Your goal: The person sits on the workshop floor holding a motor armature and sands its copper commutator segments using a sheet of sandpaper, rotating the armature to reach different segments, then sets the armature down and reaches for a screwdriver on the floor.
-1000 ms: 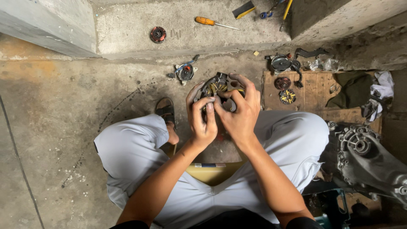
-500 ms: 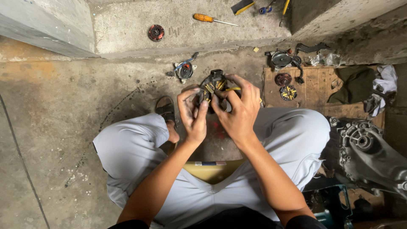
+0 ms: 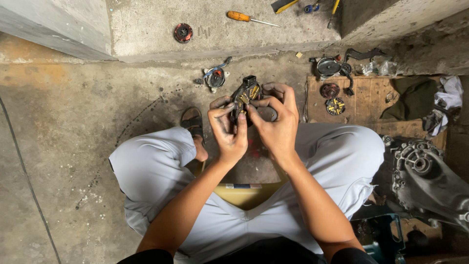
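A round motor part (image 3: 245, 99) is gripped by left hand (image 3: 227, 132) and right hand (image 3: 276, 124); loose parts (image 3: 334, 98) remain unfitted rightward

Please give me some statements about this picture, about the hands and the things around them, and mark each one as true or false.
1. Both hands, left hand and right hand, hold one small metal part. True.
2. The orange-handled screwdriver lies on the wooden board. False: it lies on the concrete step.
3. A round red part lies on that step. True.
4. The grey engine casing rests on the person's lap. False: it sits on the floor at the person's right.
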